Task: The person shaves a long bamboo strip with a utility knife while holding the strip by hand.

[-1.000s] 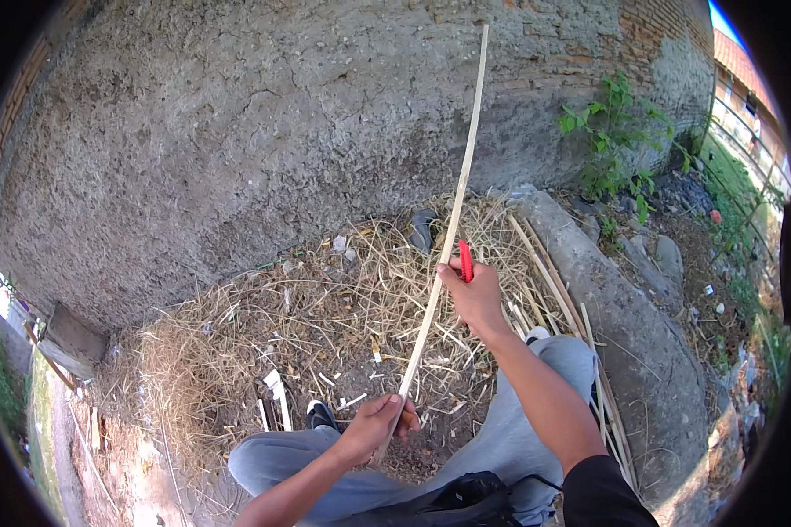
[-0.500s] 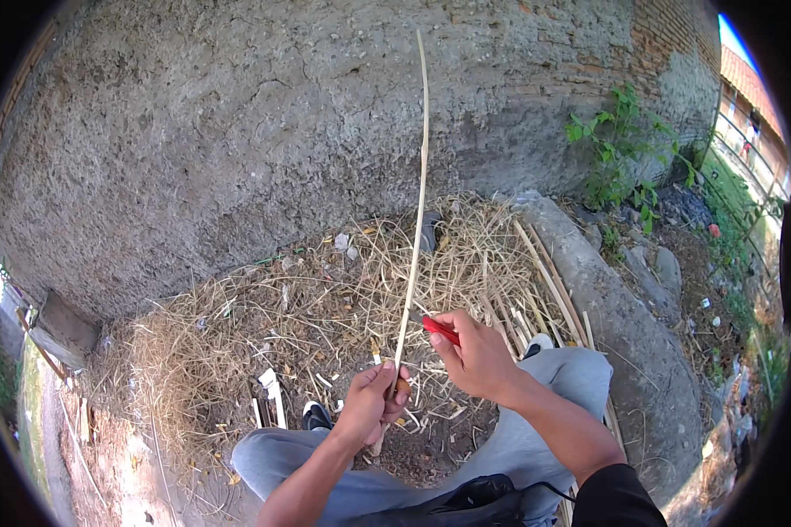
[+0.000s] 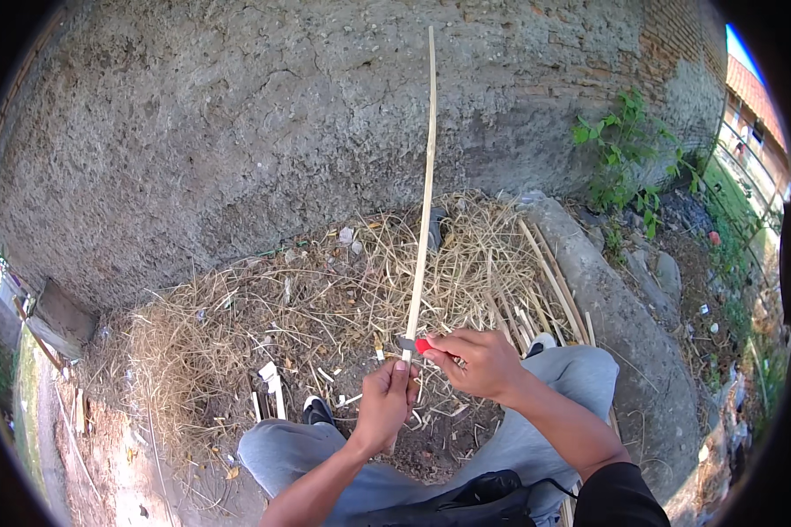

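Observation:
A long, pale strip of bamboo or wood (image 3: pixel 426 202) points away from me, its far end rising in front of the wall. My left hand (image 3: pixel 387 395) is closed around its near part, thumb on top. In my right hand (image 3: pixel 479 362) is a knife with a red handle (image 3: pixel 424 346), gripped between thumb and fingers. Its short grey blade (image 3: pixel 407 343) lies across the strip just beyond my left thumb. The near end of the strip is mostly hidden by my left hand and forearm.
Curly shavings (image 3: pixel 466 272) cover the ground ahead of my feet. More strips (image 3: pixel 554 281) lie at the right beside a concrete ledge (image 3: pixel 606 303). A rough plastered wall (image 3: pixel 237 132) rises at the back, with a green plant (image 3: pixel 620 149) at its right.
The knife in my right hand has come down along the strip toward my left hand. The strip has shifted slightly, and my left hand has turned so its back shows more.

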`<state>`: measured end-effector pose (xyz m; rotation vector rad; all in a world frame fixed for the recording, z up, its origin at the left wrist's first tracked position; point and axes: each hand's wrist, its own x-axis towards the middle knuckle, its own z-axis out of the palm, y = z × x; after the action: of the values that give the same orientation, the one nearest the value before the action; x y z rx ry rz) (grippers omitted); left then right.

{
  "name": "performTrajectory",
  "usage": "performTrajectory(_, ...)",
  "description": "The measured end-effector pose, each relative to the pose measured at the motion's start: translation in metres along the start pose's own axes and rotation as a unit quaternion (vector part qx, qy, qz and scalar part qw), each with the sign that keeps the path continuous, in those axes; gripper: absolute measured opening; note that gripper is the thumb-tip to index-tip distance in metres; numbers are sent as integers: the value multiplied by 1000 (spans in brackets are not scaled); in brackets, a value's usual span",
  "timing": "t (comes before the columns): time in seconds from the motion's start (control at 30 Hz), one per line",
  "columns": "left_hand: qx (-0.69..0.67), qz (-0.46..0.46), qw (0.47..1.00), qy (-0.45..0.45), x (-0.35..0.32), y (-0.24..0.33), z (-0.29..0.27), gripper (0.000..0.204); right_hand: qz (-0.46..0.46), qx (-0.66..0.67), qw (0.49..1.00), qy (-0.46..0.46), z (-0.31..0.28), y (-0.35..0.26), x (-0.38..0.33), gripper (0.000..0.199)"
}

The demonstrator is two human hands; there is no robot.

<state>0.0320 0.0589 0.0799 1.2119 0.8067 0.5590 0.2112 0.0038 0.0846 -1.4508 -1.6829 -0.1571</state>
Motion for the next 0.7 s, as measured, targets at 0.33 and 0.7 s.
performTrajectory(0.33,83,18,996,10,-22,-8,-6,31,-12,-36,999,22,-2,7,2,13)
performTrajectory(0.7,31,-10,999,-29,-30,3,-8,30,-52,-51,996,51,-5,6,9,13)
